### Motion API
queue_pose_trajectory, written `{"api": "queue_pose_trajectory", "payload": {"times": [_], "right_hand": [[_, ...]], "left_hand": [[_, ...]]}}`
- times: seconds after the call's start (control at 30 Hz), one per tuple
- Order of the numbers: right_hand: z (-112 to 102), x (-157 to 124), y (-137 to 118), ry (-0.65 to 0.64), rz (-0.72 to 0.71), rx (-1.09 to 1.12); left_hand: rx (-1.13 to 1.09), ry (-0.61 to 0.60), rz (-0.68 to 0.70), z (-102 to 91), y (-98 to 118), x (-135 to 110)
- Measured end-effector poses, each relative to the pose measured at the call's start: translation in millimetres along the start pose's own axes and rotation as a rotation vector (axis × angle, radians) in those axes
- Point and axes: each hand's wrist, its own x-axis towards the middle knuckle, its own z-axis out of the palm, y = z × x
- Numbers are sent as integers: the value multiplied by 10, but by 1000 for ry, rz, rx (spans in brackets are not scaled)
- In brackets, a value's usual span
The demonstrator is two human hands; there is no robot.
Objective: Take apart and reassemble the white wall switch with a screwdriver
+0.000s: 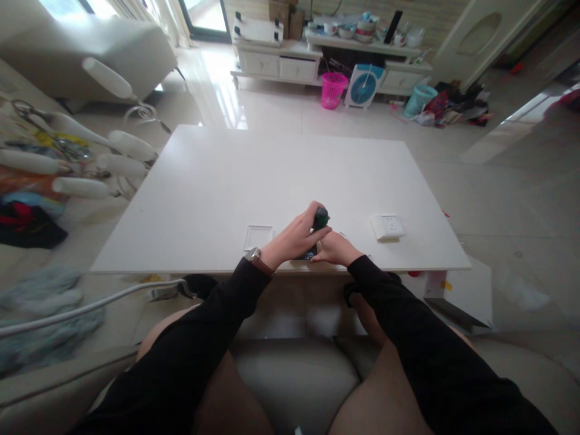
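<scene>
My left hand (296, 237), with a watch on its wrist, is closed around the dark green handle of a screwdriver (321, 219). The handle stands roughly upright, and its tip is hidden below the fingers. My right hand (335, 246) is closed at the side of a small dark piece (308, 254) near the table's front edge; both hands cover most of it, so its kind does not show. Left of the hands lies a square white frame (259, 237). A white wall socket (388, 226) rests on the table to their right.
The white table (272, 175) spans the middle of the view. Beside its left edge stands a lamp with several white arms (131, 145). Across the floor are a pink basket (333, 92), a blue fan (364, 86) and a low cabinet (296, 70). A grey seat (294, 368) is beneath me.
</scene>
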Motion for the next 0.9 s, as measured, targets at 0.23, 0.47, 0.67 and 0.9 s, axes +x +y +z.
{"api": "queue_pose_trajectory", "payload": {"times": [0.23,0.47,0.67,0.9], "right_hand": [[-51,14,-57,-36,57,-71],[-55,-14,-140,-1,76,-83],[-42,-26,-178,-14,131,-154],[-62,-33,-208,-17,135,-160]], "left_hand": [[10,77,54,-37,30,57],[-94,17,11,-74,56,45],[-33,18,-35,-27,125,30],[-61,59,4,-8,89,101]]}}
